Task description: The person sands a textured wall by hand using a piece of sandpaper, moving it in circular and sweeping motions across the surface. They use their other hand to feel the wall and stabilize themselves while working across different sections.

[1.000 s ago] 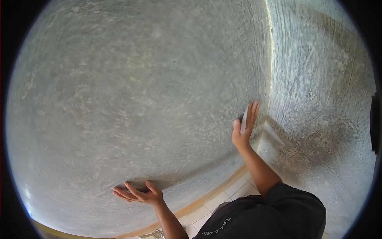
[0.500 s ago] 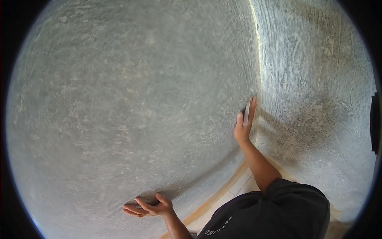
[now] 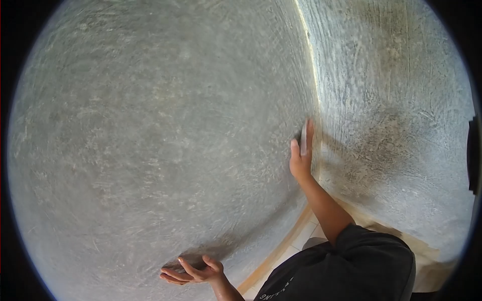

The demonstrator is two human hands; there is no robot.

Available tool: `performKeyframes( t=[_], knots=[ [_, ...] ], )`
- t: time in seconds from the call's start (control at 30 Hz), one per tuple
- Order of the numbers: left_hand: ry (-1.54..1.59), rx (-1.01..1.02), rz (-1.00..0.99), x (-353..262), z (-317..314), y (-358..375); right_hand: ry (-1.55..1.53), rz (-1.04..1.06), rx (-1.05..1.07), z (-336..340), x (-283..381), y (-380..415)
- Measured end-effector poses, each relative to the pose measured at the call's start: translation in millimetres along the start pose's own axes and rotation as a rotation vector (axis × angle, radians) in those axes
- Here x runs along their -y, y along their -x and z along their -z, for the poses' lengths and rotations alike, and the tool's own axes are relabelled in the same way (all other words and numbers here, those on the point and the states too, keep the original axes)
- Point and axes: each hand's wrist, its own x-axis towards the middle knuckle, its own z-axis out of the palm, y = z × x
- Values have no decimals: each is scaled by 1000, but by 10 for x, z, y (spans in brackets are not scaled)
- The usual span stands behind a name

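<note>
My right hand [image 3: 302, 153] is raised beside the corner of two grey plastered walls, its fingers closed around a thin, pale, flat-edged tool [image 3: 304, 138] that lies against the left wall [image 3: 165, 125]. Lower down, my left hand [image 3: 193, 271] is near the same wall with its fingers spread and nothing in them. A shadow falls on the wall just above it.
The second grey wall [image 3: 391, 100], with rough vertical streaks and a dark patch, stands at the right. Pale floor tiles [image 3: 301, 237] and a tan strip [image 3: 266, 266] run along the wall's foot, near my dark shirt.
The corner and my right hand with the tool have shifted a little left in view. My left hand sits slightly lower and further right. More of the floor shows at the lower right.
</note>
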Motion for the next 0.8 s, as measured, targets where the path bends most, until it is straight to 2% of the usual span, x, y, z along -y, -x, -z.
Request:
performKeyframes(
  t=[0.03,0.07,0.1,0.17,0.2,0.27,0.3,0.37,0.4,0.5,0.57,0.63,0.67,0.73,0.8],
  knots=[
    [-10,-2,0,-10,4,-15,-53,-54,-24,-8,155,-107],
    [-19,-6,0,-25,-11,-31,-16,59,-14,-19,365,-175],
    [-13,-11,-4,-33,-35,-38,-15,59,-23,-46,502,-193],
    [1,-63,18,-23,-60,-42,34,394,55,-53,655,-113],
    [-41,-56,-17,-4,-45,-53,35,390,52,-25,543,-46],
    [-43,-55,-20,9,-32,-73,173,632,165,48,95,102],
    [-45,-59,-20,-1,-35,-79,178,632,159,87,-97,168],
    [-46,-48,-4,-52,-43,-103,106,252,54,149,-389,194],
    [-66,-56,11,-94,-53,-135,96,213,42,185,-434,83],
    [-113,-44,61,-270,-114,-178,113,230,18,175,-81,-453],
    [-105,-73,162,-426,-204,-203,58,269,28,102,172,-665],
    [-114,-59,166,-581,-264,-213,2,456,61,51,320,-727],
    [-116,-49,170,-645,-283,-215,-9,451,66,60,292,-680],
    [-134,-16,174,-798,-315,-179,68,581,192,109,178,-508],
    [-123,16,175,-976,-351,-175,72,603,161,120,-323,-324]
  ],
)
